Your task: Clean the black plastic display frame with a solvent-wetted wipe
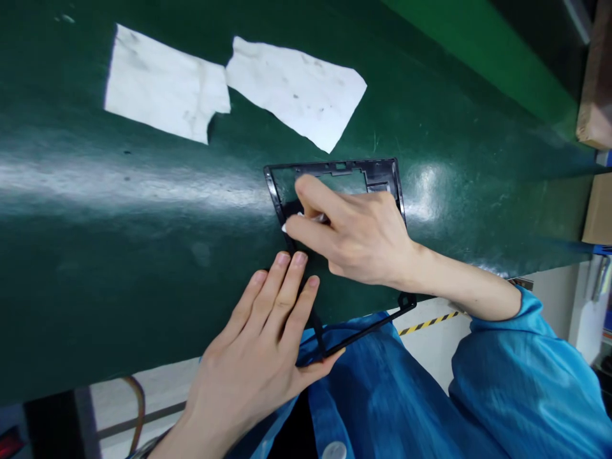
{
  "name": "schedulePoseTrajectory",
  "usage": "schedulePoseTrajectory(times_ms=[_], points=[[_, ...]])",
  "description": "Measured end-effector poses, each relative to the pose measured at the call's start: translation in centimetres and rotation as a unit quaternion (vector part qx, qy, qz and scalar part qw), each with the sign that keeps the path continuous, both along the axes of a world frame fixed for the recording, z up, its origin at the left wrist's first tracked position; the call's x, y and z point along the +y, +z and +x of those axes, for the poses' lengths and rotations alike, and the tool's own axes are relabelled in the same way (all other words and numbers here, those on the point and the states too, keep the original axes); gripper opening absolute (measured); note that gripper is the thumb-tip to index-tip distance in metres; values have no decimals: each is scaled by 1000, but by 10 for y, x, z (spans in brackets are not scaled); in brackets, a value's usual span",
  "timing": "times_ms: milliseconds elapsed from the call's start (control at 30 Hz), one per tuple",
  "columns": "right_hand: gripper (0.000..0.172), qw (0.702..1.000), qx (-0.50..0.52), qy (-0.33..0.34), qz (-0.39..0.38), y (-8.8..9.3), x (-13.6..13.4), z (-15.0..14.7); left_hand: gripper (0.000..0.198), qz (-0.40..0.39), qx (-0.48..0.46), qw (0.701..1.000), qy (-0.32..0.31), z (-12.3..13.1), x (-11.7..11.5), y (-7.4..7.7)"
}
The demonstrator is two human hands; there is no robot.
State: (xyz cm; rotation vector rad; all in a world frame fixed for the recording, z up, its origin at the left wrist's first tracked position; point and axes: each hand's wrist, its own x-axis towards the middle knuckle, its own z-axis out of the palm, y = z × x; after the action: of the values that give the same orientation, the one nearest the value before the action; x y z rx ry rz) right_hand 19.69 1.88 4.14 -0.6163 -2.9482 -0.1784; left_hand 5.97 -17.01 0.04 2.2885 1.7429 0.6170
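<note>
A black rectangular plastic frame (384, 169) lies on the green work surface, its near edge sticking out over the table's front edge. My left hand (261, 341) rests flat along the frame's left side, fingers stretched, with the thumb at the near left corner. Over the frame's opening, my right hand (366, 239) is closed around a small crumpled white wipe (321, 218). Only bits of that wipe show between the fingers, and a white tip touches or nearly touches the frame's left bar. Part of the frame is hidden beneath both hands.
Two white cloth pieces (165, 86) (299, 86) with dark smudges lie beyond the frame on the green table (119, 268). Cardboard boxes (597, 207) stand at the far right. Yellow-black tape (428, 323) marks the floor below the table edge.
</note>
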Motion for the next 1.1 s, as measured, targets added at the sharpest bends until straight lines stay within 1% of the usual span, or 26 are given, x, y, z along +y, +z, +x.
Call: schedulePoseTrajectory(times_ms=[100,167,233,300,367,467,533,633,700,800,933,1100], points=[[47,997,52,-8,50,-2,-1,1,101,0,6,1000,-2,0,0,0],[41,996,79,7,48,-4,-2,2,102,1,7,1000,-1,0,-1,-2],[38,996,79,22,35,-4,-3,3,103,1,7,1000,3,0,-1,-3],[42,997,60,16,37,-2,-3,2,102,0,11,1000,2,-1,-1,-3],[49,1000,10,-4,23,2,-2,1,103,3,17,1000,-4,-2,-1,-2],[55,996,-67,-9,-59,8,-1,-3,105,6,26,1000,-9,-2,1,-1],[55,991,-84,-11,-101,11,-1,-5,106,9,28,999,-12,-2,2,-1],[55,993,-67,-35,-93,11,0,-7,106,15,31,999,-12,-1,3,-2],[55,994,-62,-31,-81,12,-1,-8,107,19,34,999,-15,-1,3,-3],[56,992,-83,-14,-98,14,-2,-7,109,20,36,999,-16,-1,3,-4],[58,988,-104,-43,-107,18,-3,-8,107,23,39,999,-20,-2,3,-2],[56,984,-133,-10,-115,21,-3,-10,107,27,44,998,-20,-3,4,-4]])
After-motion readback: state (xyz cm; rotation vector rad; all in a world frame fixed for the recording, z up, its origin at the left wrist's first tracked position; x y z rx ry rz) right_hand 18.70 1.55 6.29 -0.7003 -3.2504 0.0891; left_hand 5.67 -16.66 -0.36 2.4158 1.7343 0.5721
